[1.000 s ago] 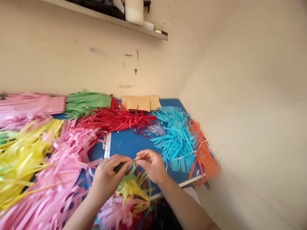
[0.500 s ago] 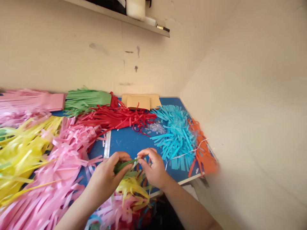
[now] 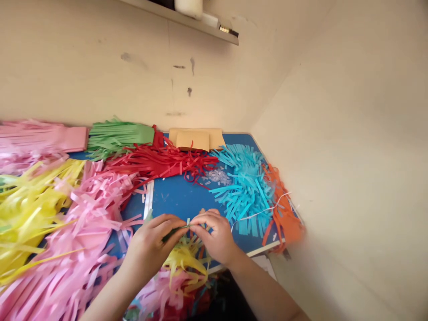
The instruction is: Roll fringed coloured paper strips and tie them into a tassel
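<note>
My left hand is closed around a dark green paper strip bundle, most of which its fingers hide. My right hand pinches the bundle's right end, its fingertips almost touching those of the left. Under both hands hangs a multicoloured fringe with yellow and pink strips, at the front edge of the blue table. A white string runs over the blue fringe to the right of my right hand.
Pink and yellow fringe cover the left side. Red and green fringe lie behind, beside folded tan paper. Small clear pieces are near the blue fringe; orange fringe hangs at the right edge. A shelf crosses the wall.
My left hand has turned and moved slightly right, and its fingers now cover more of the green bundle. The fingertips of both hands are closer together. The view has shifted slightly.
</note>
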Demonstrator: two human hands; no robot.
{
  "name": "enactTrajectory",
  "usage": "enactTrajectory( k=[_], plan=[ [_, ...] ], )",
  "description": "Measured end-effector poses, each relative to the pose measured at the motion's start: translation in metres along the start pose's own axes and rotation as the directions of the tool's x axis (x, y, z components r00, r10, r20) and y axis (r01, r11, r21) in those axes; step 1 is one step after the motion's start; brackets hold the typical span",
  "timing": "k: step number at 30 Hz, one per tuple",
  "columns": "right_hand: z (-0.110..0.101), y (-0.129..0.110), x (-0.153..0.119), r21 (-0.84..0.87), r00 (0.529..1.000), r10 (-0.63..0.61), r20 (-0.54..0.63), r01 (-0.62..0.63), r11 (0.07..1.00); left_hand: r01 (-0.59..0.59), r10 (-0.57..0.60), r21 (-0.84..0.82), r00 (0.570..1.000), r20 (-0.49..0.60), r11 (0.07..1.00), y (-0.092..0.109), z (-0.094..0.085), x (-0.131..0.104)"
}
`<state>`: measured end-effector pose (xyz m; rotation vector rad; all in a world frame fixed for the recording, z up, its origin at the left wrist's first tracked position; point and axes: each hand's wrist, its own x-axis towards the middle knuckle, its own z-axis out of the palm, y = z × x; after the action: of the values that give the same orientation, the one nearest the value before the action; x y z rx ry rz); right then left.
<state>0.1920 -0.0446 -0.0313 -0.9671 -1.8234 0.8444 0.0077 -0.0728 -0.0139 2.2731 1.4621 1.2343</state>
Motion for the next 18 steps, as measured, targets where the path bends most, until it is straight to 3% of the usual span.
enactTrajectory(
  k=[8, 13, 18],
  plan=[
    [-0.002, -0.001, -0.002, -0.055, 0.997, -0.067, -0.046, 0.065, 0.996, -0.043, 0.042, 0.051, 0.999, 0.023, 0.998, -0.003, -0.001, -0.005],
    [-0.001, -0.005, -0.003, -0.079, 0.990, -0.113, -0.080, 0.107, 0.991, -0.188, 0.191, 0.056, 0.979, -0.072, 0.981, 0.002, 0.005, -0.004],
    [-0.002, -0.006, -0.003, -0.101, 0.990, -0.112, -0.083, 0.103, 0.989, -0.222, 0.227, 0.059, 0.968, -0.109, 0.973, 0.005, 0.010, -0.003]
  ],
)
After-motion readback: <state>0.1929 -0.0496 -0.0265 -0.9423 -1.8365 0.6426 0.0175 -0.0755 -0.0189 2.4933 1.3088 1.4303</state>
